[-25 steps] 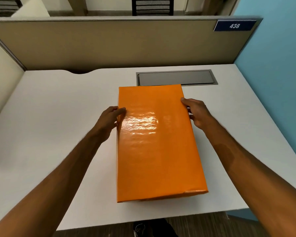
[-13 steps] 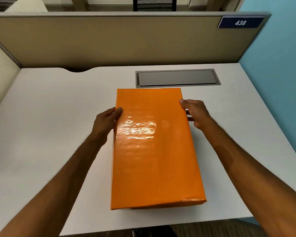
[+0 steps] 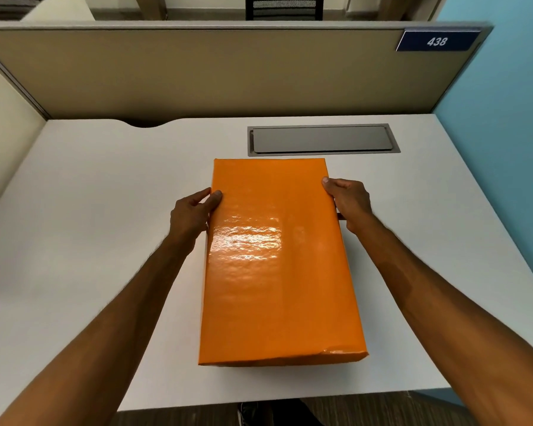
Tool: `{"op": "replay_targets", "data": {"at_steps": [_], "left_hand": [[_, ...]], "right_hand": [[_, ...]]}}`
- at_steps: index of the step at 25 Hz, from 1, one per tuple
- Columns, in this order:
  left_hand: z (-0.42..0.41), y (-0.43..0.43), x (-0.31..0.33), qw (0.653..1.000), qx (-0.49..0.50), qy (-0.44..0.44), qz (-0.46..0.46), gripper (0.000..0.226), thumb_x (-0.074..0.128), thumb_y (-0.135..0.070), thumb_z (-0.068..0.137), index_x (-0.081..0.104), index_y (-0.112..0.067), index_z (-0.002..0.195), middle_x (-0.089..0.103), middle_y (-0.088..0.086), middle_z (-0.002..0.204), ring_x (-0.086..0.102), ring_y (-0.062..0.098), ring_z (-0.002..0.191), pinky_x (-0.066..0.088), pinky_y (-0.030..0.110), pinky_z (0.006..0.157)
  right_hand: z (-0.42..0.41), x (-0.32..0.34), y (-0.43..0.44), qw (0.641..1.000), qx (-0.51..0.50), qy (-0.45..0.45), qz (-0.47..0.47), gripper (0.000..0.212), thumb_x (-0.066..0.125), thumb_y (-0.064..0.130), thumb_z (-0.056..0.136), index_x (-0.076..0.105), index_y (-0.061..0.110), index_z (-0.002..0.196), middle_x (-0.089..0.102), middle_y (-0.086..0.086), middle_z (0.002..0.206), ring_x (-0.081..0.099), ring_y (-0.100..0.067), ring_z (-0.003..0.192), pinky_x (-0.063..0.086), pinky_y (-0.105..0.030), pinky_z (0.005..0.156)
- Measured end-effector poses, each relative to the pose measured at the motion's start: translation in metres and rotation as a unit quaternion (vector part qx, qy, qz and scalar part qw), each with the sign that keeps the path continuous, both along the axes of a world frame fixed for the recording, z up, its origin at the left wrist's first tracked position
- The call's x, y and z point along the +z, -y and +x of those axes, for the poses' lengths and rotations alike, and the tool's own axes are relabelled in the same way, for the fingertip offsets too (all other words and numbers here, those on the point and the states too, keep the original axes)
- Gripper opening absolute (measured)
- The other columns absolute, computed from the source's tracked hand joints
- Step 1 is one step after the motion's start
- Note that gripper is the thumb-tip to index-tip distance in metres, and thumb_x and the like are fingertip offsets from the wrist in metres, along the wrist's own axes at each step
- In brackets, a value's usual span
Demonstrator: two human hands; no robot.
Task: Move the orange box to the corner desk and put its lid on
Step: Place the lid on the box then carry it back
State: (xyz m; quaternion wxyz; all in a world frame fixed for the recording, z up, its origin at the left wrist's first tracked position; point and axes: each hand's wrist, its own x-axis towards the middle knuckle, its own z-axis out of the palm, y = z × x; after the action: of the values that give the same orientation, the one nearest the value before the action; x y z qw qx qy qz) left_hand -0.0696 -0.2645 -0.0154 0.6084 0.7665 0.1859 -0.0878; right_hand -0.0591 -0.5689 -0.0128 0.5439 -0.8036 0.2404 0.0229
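A glossy orange box (image 3: 277, 272) with its lid on top lies lengthwise on the white corner desk (image 3: 90, 226). The lid covers the whole top, so the box body under it is hidden. My left hand (image 3: 193, 215) grips the lid's left long edge near the far end, thumb on top. My right hand (image 3: 346, 199) grips the right long edge opposite it, fingers curled down the side.
A grey metal cable hatch (image 3: 322, 139) is set into the desk just beyond the box. Beige partition panels (image 3: 197, 72) close the back and left. A blue wall (image 3: 505, 149) bounds the right. The desk's front edge is close below the box.
The box has turned slightly, so that it lies straighter on the desk, with both hands staying on its long edges. The camera has tilted a little.
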Motion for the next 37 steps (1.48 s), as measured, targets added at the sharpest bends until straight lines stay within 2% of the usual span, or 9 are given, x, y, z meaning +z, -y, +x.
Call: {"op": "replay_targets", "data": {"at_steps": [4, 6, 9, 15, 18, 22, 25, 30, 37], "left_hand": [[-0.021, 0.001, 0.006, 0.998, -0.058, 0.014, 0.028, 0.062, 0.057, -0.048, 0.092, 0.040, -0.027, 0.149, 0.061, 0.012, 0.136, 0.063, 0.031, 0.115, 0.052, 0.055, 0.095], [-0.039, -0.002, 0.008, 0.996, -0.085, 0.006, 0.024, 0.064, 0.056, -0.045, 0.094, 0.033, -0.032, 0.151, 0.063, 0.011, 0.133, 0.065, 0.032, 0.112, 0.055, 0.054, 0.089], [-0.071, -0.006, 0.014, 0.993, -0.113, -0.021, -0.008, 0.068, 0.059, -0.039, 0.093, 0.026, -0.034, 0.153, 0.062, 0.008, 0.127, 0.063, 0.031, 0.111, 0.055, 0.045, 0.075], [-0.112, -0.013, 0.020, 0.985, -0.153, -0.074, -0.035, 0.092, 0.065, -0.051, 0.075, 0.018, -0.041, 0.153, 0.056, 0.008, 0.133, 0.058, 0.036, 0.119, 0.049, 0.059, 0.091], [-0.121, -0.016, 0.020, 0.983, -0.158, -0.081, -0.039, 0.085, 0.064, -0.046, 0.083, 0.016, -0.042, 0.153, 0.055, 0.011, 0.140, 0.056, 0.038, 0.122, 0.047, 0.064, 0.094], [-0.125, -0.016, 0.021, 0.979, -0.166, -0.099, -0.057, 0.079, 0.059, -0.042, 0.091, 0.011, -0.045, 0.153, 0.048, 0.009, 0.148, 0.053, 0.035, 0.122, 0.045, 0.061, 0.086], [-0.127, -0.016, 0.020, 0.980, -0.156, -0.107, -0.069, 0.078, 0.058, -0.043, 0.091, 0.010, -0.046, 0.153, 0.044, 0.009, 0.151, 0.050, 0.038, 0.127, 0.045, 0.063, 0.090], [-0.126, -0.010, 0.019, 0.983, -0.135, -0.107, -0.068, 0.084, 0.064, -0.046, 0.085, 0.016, -0.044, 0.153, 0.045, 0.007, 0.150, 0.051, 0.042, 0.128, 0.047, 0.064, 0.093], [-0.114, -0.010, 0.032, 0.989, -0.101, -0.090, -0.058, 0.080, 0.067, -0.039, 0.087, 0.021, -0.043, 0.152, 0.047, 0.010, 0.148, 0.052, 0.043, 0.125, 0.047, 0.064, 0.093]], "right_hand": [[-0.015, 0.004, -0.002, 1.000, 0.022, -0.007, 0.008, 0.051, 0.055, 0.046, 0.094, 0.055, 0.017, 0.136, 0.062, -0.009, 0.131, 0.062, -0.031, 0.112, 0.053, -0.049, 0.093], [-0.029, 0.006, -0.002, 0.999, 0.039, -0.015, 0.027, 0.055, 0.058, 0.043, 0.093, 0.049, 0.019, 0.141, 0.059, -0.007, 0.136, 0.061, -0.027, 0.111, 0.051, -0.046, 0.089], [-0.058, 0.008, 0.001, 0.996, 0.059, -0.021, 0.068, 0.057, 0.060, 0.036, 0.093, 0.043, 0.022, 0.146, 0.057, -0.005, 0.138, 0.059, -0.023, 0.105, 0.050, -0.042, 0.080], [-0.117, 0.012, 0.002, 0.991, 0.076, -0.018, 0.104, 0.060, 0.062, 0.034, 0.092, 0.040, 0.028, 0.147, 0.057, -0.001, 0.133, 0.058, -0.024, 0.109, 0.050, -0.050, 0.084], [-0.140, 0.015, 0.000, 0.990, 0.080, -0.022, 0.110, 0.061, 0.063, 0.037, 0.091, 0.039, 0.032, 0.147, 0.055, 0.002, 0.130, 0.056, -0.025, 0.112, 0.047, -0.057, 0.091], [-0.154, 0.014, 0.001, 0.985, 0.083, -0.060, 0.141, 0.066, 0.063, 0.042, 0.089, 0.035, 0.036, 0.148, 0.055, -0.001, 0.132, 0.056, -0.031, 0.115, 0.044, -0.063, 0.096], [-0.157, 0.014, 0.001, 0.980, 0.078, -0.078, 0.167, 0.067, 0.061, 0.044, 0.089, 0.033, 0.034, 0.149, 0.055, -0.003, 0.133, 0.056, -0.033, 0.115, 0.043, -0.063, 0.098], [-0.155, 0.014, -0.003, 0.982, 0.074, -0.071, 0.161, 0.067, 0.060, 0.044, 0.089, 0.034, 0.033, 0.149, 0.055, -0.004, 0.138, 0.056, -0.032, 0.116, 0.044, -0.063, 0.095], [-0.131, 0.022, -0.002, 0.980, 0.096, -0.056, 0.162, 0.068, 0.061, 0.044, 0.088, 0.034, 0.033, 0.149, 0.053, -0.006, 0.141, 0.056, -0.033, 0.118, 0.044, -0.062, 0.094]]}}
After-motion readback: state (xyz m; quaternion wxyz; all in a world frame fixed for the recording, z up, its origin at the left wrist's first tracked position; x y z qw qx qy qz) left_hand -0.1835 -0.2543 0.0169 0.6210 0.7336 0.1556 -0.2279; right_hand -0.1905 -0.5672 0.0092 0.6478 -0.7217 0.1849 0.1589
